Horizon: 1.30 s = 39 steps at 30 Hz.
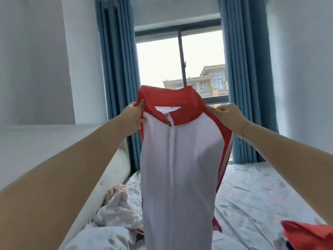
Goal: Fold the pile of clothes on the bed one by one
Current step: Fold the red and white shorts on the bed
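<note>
- We hold the red-and-white jacket [180, 159] up in front of us, above the bed [252, 192], its zipped front toward us and its lower part hanging down over the bedding.
- Our left hand [134, 114] pinches the jacket's left shoulder beside the red collar, thumb on the cloth.
- Our right hand [227, 114] grasps the right shoulder with curled fingers.
- To the near left on the bed lies a crumpled pile of white and patterned clothes [117, 208].
- At the near right edge a red garment [306, 235] rests on the sheet.
- Far behind the jacket stand blue curtains [119, 69] on both sides of a window [180, 60].
</note>
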Tool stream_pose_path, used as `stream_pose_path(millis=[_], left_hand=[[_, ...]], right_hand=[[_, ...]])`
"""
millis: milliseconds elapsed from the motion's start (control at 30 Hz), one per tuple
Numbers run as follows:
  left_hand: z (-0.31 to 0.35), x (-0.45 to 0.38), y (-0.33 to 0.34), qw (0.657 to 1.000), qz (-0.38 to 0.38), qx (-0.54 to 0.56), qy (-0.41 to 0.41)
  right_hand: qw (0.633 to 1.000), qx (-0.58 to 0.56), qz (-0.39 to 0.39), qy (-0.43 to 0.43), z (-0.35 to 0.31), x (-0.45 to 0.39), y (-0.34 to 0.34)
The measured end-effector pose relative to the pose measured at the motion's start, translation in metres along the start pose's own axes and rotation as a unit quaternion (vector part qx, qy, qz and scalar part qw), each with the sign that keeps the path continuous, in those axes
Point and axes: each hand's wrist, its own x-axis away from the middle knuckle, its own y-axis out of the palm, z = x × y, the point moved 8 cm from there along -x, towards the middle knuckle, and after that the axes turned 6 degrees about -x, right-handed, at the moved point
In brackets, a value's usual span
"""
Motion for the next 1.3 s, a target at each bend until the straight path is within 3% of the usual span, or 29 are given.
stream_pose_path(millis=[100, 233, 333, 433, 633, 733, 900, 1000, 1100, 1300], left_hand=[[0.017, -0.004, -0.007, 0.999, 0.007, 0.044, -0.008], [0.005, -0.006, -0.021, 0.992, 0.037, 0.106, -0.05], [-0.019, -0.006, -0.028, 0.997, -0.007, -0.006, -0.074], [-0.051, 0.003, -0.021, 0.987, -0.053, -0.102, -0.116], [-0.101, 0.015, 0.015, 0.972, -0.067, -0.12, -0.19], [-0.099, -0.001, 0.042, 0.981, -0.062, -0.088, -0.162], [-0.043, -0.044, 0.081, 0.994, -0.026, 0.077, -0.068], [-0.016, -0.054, 0.095, 0.996, -0.05, 0.074, -0.03], [-0.031, -0.053, 0.085, 0.996, -0.066, 0.049, -0.028], [-0.15, -0.012, -0.006, 0.984, -0.109, 0.014, -0.143]], right_hand=[[0.999, -0.028, 0.0, 0.019, -0.023, -0.007, -0.01], [0.992, -0.049, -0.111, 0.043, -0.032, 0.004, -0.01], [0.986, 0.001, -0.158, 0.045, -0.02, 0.011, -0.018], [0.99, 0.057, -0.124, 0.033, -0.001, 0.017, -0.025], [0.99, 0.134, -0.021, 0.026, 0.049, 0.028, -0.041], [0.983, 0.18, 0.008, 0.026, 0.055, 0.023, -0.059], [0.981, 0.154, 0.113, -0.014, 0.018, 0.01, -0.109], [0.981, 0.122, 0.144, -0.048, -0.002, 0.014, -0.122], [0.99, 0.089, 0.103, -0.044, -0.006, 0.025, -0.106], [0.988, 0.091, -0.113, 0.047, 0.054, 0.072, 0.014]])
